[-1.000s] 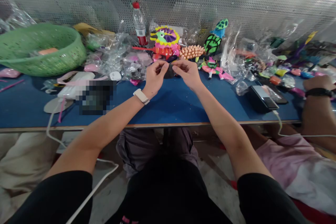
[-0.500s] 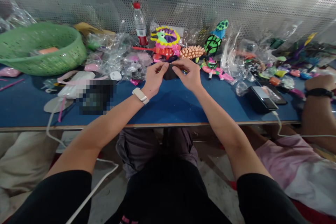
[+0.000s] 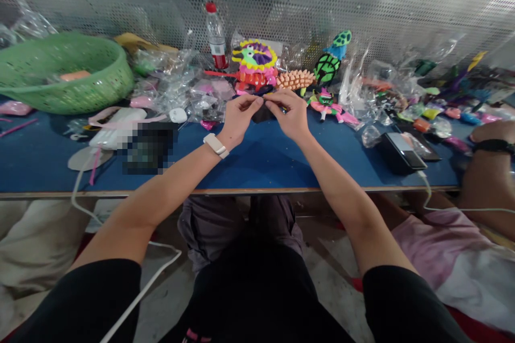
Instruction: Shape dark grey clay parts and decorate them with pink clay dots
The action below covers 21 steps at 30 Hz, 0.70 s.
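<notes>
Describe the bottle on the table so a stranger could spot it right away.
Find the blue table and look along its back, in front of the perforated metal wall. Right of the green basket, just left of the yellow-edged figure, stands a clear bottle. Its red cap, topping everything beside it, sets it apart.

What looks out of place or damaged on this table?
Nothing looks spilled; the bottle stands upright. Two oddities: a white cable hangs over the table's front edge, where it might snag, and plastic bags lie crumpled among the toys. The held dark piece is too hidden to judge.
</notes>
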Each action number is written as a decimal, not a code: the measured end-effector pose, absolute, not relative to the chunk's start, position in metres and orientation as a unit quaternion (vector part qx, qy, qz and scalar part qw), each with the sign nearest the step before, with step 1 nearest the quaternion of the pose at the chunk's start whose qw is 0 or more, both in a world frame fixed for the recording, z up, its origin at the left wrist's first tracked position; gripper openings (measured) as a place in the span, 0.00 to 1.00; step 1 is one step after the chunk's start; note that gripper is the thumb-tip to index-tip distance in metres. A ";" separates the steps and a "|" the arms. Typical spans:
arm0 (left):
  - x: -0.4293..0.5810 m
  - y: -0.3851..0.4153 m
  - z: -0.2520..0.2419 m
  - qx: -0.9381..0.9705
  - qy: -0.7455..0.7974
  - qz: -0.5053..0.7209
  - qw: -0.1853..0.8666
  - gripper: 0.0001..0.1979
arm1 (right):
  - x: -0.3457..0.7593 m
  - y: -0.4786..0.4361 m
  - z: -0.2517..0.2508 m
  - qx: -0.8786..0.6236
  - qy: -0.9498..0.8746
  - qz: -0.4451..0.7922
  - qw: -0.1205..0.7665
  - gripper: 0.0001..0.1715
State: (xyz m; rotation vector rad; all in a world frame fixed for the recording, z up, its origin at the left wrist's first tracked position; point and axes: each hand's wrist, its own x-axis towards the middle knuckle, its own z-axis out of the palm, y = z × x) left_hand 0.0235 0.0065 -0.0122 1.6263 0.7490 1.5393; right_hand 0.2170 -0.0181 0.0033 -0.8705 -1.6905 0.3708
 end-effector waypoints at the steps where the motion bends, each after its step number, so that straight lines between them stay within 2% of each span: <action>1: 0.023 0.007 -0.012 0.640 0.293 0.601 0.379 0.28 | 0.217 -0.018 0.003 -0.367 -0.719 0.156 0.570 0.17; 8: 0.022 0.006 -0.012 0.653 0.305 0.607 0.334 0.28 | 0.214 -0.020 0.005 -0.375 -0.703 0.179 0.578 0.22; 14: 0.021 0.005 -0.007 0.642 0.304 0.620 0.333 0.30 | 0.214 -0.010 0.000 -0.351 -0.703 0.242 0.570 0.34; 21: 0.020 0.004 -0.005 0.654 0.299 0.612 0.327 0.32 | 0.214 -0.010 0.000 -0.356 -0.695 0.256 0.570 0.31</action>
